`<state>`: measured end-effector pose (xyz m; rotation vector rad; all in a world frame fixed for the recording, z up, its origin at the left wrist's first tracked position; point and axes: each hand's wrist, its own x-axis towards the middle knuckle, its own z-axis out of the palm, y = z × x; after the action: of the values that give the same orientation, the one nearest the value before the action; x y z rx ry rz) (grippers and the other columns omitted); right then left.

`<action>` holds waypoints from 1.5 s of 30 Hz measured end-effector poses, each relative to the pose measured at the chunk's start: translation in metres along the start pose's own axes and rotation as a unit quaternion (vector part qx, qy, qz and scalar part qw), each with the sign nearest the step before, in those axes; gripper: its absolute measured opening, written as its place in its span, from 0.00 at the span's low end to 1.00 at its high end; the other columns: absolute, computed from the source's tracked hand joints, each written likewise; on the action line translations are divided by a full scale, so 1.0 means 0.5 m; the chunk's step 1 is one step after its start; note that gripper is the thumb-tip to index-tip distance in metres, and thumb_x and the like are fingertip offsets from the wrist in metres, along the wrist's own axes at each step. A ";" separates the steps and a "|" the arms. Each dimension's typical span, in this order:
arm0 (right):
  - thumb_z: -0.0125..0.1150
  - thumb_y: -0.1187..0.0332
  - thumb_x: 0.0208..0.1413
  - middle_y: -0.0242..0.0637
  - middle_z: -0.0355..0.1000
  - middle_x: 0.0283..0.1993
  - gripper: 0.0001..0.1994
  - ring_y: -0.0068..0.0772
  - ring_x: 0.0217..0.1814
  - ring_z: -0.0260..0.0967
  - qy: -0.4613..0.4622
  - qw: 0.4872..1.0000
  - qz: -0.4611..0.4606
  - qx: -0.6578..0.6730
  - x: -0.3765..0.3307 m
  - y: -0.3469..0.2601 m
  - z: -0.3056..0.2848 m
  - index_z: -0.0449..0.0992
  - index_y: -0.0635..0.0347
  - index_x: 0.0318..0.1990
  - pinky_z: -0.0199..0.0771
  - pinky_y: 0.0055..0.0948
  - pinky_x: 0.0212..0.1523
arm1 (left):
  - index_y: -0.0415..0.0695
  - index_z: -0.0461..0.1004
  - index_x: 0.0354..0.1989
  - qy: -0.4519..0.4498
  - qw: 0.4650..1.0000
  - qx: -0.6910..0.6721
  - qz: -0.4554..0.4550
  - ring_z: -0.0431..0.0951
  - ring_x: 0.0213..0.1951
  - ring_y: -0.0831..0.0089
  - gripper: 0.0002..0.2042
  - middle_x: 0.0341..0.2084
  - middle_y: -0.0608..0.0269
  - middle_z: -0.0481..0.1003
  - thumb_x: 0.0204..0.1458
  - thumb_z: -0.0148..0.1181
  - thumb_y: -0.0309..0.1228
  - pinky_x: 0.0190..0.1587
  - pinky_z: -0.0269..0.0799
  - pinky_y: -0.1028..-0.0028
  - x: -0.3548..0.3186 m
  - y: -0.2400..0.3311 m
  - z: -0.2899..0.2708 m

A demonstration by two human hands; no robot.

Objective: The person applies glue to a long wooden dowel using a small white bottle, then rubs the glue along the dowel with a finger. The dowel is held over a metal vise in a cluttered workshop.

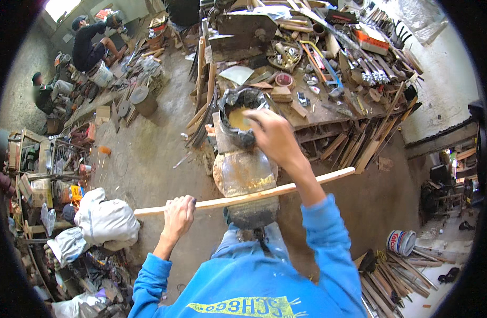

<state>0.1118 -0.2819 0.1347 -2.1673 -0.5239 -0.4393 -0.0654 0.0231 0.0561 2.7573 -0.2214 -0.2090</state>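
Observation:
A long pale wooden stick (238,199), slightly bowed, lies crosswise in front of me over a worn, stained block-like support (245,172). My left hand (178,214) is closed around the stick left of its middle. Above the support stands a container lined with black plastic (230,100), with yellowish-tan stuff (237,117) inside. Over its right rim reaches my right hand (272,135), the fingers bent together at the opening. Something small and pale seems to be at the fingertips, too unclear to name. My right forearm passes above the stick.
Ahead, a workbench (320,119) is heaped with wood strips, tools and a tape roll (283,80). White sacks (106,218) sit at the left. Wood lengths and a white bucket (401,243) are at the lower right. Two people (90,43) sit at the far left.

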 end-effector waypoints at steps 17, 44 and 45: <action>0.65 0.73 0.49 0.55 0.78 0.47 0.12 0.55 0.50 0.78 -0.363 0.906 0.072 -0.205 0.151 0.074 0.115 0.82 0.67 0.41 0.79 0.44 0.51 | 0.41 0.76 0.42 0.273 0.956 -0.104 -0.034 0.73 0.50 0.56 0.07 0.44 0.53 0.74 0.62 0.53 0.29 0.55 0.65 0.58 -0.046 0.012 0.018; 0.75 0.66 0.45 0.29 0.73 0.35 0.06 0.35 0.41 0.67 -0.175 0.981 -0.003 -0.080 -0.303 0.010 -0.049 0.85 0.48 0.33 0.67 0.36 0.41 | 0.43 0.77 0.46 0.202 0.734 -0.434 -0.481 0.75 0.34 0.78 0.11 0.34 0.66 0.76 0.66 0.52 0.35 0.32 0.72 0.75 -0.323 -0.149 0.486; 0.74 0.66 0.46 0.28 0.73 0.35 0.05 0.34 0.41 0.68 -0.164 0.983 0.004 -0.084 -0.303 0.018 -0.071 0.85 0.48 0.31 0.67 0.37 0.41 | 0.43 0.77 0.45 0.185 0.742 -0.425 -0.484 0.74 0.32 0.78 0.10 0.33 0.66 0.76 0.66 0.53 0.35 0.31 0.72 0.75 -0.342 -0.153 0.503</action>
<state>-0.0171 -0.3478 0.0773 -2.4212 -0.6773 -0.1214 -0.2662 0.0373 -0.1840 1.6691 1.1450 0.0100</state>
